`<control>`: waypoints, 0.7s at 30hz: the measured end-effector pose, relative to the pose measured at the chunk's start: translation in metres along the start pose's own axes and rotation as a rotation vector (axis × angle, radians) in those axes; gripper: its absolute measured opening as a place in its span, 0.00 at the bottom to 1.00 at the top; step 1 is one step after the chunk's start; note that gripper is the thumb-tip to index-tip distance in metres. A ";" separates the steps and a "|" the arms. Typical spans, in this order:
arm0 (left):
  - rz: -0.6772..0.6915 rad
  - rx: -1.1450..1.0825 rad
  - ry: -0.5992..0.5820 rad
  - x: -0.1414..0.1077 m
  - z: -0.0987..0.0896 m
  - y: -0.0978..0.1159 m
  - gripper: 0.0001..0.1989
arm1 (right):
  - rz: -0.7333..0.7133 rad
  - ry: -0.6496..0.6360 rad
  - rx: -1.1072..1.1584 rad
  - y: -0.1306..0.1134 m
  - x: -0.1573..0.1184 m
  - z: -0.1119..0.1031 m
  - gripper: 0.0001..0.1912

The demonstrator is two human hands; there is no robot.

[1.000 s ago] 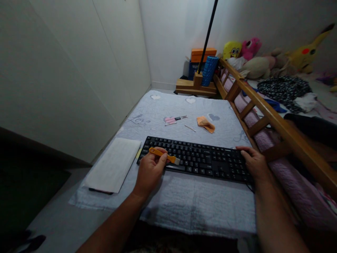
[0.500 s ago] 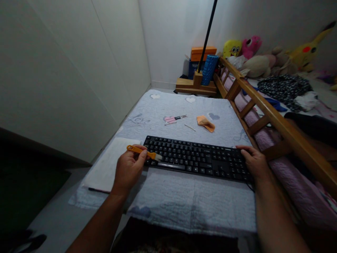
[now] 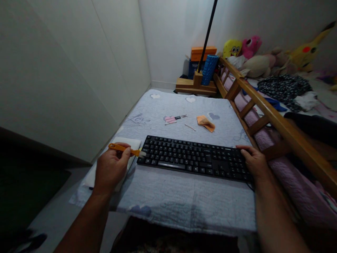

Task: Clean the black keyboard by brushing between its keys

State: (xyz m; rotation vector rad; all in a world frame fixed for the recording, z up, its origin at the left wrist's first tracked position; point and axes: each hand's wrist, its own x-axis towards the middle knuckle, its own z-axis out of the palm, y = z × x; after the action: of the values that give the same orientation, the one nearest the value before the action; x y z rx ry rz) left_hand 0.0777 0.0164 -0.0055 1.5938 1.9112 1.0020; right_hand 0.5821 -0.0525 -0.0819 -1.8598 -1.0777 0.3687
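A black computer keyboard lies across the cloth-covered table, its long side toward me. My left hand is closed around the orange handle of a small brush. The brush's pale bristles are at the keyboard's left end, over the keys there. My right hand grips the keyboard's right end, thumb on top and fingers partly hidden at the far edge. Behind the keyboard lie an orange cloth, a cotton swab and a dark-handled, tweezer-like tool.
A folded white cloth lies left, partly beneath my left hand. The wooden bed rail runs along the right side, with plush toys beyond it. A pale panel wall borders the left. A blue foam roller stands past the far edge.
My left hand has moved left with the brush, from over the keys near the space bar to the keyboard's left edge. My right hand stays in place.
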 end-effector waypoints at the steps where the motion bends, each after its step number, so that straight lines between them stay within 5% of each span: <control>1: 0.005 0.022 0.012 0.001 -0.002 -0.001 0.17 | 0.006 0.001 0.002 0.000 0.000 0.000 0.13; 9: 0.066 0.134 0.188 -0.003 -0.011 0.005 0.18 | 0.035 0.015 0.003 -0.001 0.000 0.000 0.14; 15: -0.053 -0.399 -0.067 -0.028 0.018 0.032 0.19 | 0.038 -0.013 0.018 0.004 0.001 0.001 0.15; 21: -0.011 -0.485 -0.281 -0.053 0.054 0.047 0.16 | 0.026 -0.011 0.019 0.006 0.002 0.001 0.15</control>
State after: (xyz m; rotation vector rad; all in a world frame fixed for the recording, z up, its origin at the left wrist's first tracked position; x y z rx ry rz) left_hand 0.1598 -0.0191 -0.0094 1.3518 1.3601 1.0712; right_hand 0.5859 -0.0518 -0.0873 -1.8585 -1.0554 0.4035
